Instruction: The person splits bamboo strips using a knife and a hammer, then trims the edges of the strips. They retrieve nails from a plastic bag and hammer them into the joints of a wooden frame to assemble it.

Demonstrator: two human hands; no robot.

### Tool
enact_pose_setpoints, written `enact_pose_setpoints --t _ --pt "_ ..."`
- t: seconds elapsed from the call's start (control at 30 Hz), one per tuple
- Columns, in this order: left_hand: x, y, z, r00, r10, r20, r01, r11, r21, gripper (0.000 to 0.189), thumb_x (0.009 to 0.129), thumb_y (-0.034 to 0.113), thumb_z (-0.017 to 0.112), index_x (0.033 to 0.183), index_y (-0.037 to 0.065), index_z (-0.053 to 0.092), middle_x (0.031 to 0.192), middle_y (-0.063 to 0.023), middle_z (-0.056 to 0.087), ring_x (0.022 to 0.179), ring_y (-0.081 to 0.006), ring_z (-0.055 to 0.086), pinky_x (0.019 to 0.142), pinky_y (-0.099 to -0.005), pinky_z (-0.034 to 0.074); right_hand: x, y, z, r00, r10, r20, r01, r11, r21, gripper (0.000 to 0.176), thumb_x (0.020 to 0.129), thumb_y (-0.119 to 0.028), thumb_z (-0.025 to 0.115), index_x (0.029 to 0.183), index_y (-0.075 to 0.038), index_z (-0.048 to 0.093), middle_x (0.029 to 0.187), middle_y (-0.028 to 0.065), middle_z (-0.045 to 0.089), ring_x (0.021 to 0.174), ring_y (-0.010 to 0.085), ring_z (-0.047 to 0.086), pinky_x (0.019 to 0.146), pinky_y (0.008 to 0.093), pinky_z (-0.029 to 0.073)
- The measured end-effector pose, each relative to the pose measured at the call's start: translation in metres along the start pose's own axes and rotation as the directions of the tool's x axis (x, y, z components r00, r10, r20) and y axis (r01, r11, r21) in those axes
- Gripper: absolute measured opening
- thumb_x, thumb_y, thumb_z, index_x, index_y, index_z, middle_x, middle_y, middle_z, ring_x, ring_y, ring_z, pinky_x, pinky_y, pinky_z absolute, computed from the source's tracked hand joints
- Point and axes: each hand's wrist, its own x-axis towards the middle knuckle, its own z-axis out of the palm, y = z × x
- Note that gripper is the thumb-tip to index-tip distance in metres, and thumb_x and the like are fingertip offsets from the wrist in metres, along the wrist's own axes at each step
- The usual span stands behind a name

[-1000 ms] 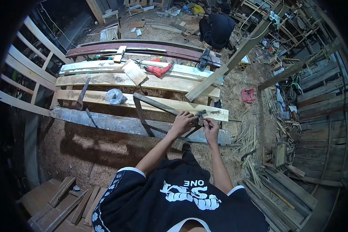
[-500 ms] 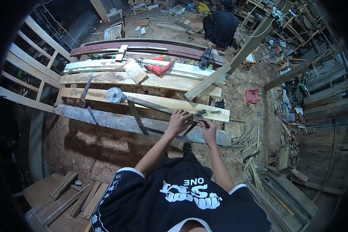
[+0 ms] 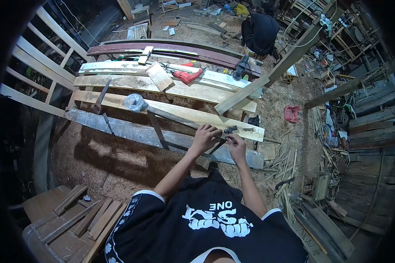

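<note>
My left hand (image 3: 204, 139) lies closed over the right end of a dark wooden frame (image 3: 173, 117), which rests across the planks. Close beside it, my right hand (image 3: 236, 148) has its fingers pinched together at the frame's corner; whatever is between them is too small to make out. Just beyond my fingers, a small dark metal tool (image 3: 230, 129) rests on a pale plank (image 3: 185, 115). A roll of clear plastic wrap (image 3: 135, 102) sits at the frame's far left corner.
A red drill (image 3: 188, 76), a dark power tool (image 3: 240, 68) and a handsaw (image 3: 102, 97) lie on the planks. A slanting wooden post (image 3: 294, 46) rises right of them. A person (image 3: 260, 34) crouches behind. A red basket (image 3: 291, 114) stands on the floor.
The view has shifted slightly, so the planks and tools appear a little lower and further right. Both hands remain at the frame's right corner.
</note>
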Motion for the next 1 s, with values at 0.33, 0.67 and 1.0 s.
enact_pose_setpoints --t 0.33,0.67,1.0 --pt "-0.001 -0.004 0.004 1.000 0.008 -0.010 -0.008 1.000 -0.006 0.046 0.068 0.026 0.080 0.112 0.014 0.071 0.099 -0.0022 0.070 0.100 -0.0240 0.062 0.091 -0.0388 0.047 0.002 -0.009 0.001 0.999 -0.040 -0.005 0.039 0.996 -0.077 0.011 0.091 -0.005 0.065 0.099 0.001 0.068 0.096 0.0134 0.067 0.088 0.0296 0.067 0.071 0.0360 0.057" --pt "0.001 0.008 -0.013 1.000 -0.024 0.019 0.027 0.987 -0.158 0.040 0.075 0.027 0.079 0.113 0.017 0.075 0.106 -0.0026 0.072 0.103 -0.0230 0.064 0.093 -0.0380 0.045 -0.009 -0.010 0.010 0.993 -0.108 -0.052 0.097 0.979 -0.179 0.014 0.089 -0.003 0.066 0.103 0.000 0.068 0.104 0.0159 0.065 0.091 0.0326 0.067 0.076 0.0371 0.056" --pt "-0.015 0.015 0.004 0.998 -0.034 -0.055 0.017 0.960 -0.279 0.022 0.083 0.028 0.077 0.104 0.021 0.078 0.112 0.0021 0.074 0.114 -0.0168 0.064 0.107 -0.0431 0.031 -0.027 -0.005 0.019 0.972 -0.151 -0.179 0.106 0.965 -0.239 0.017 0.082 0.005 0.069 0.098 0.002 0.070 0.105 0.0134 0.067 0.095 0.0291 0.067 0.080 0.0354 0.055"
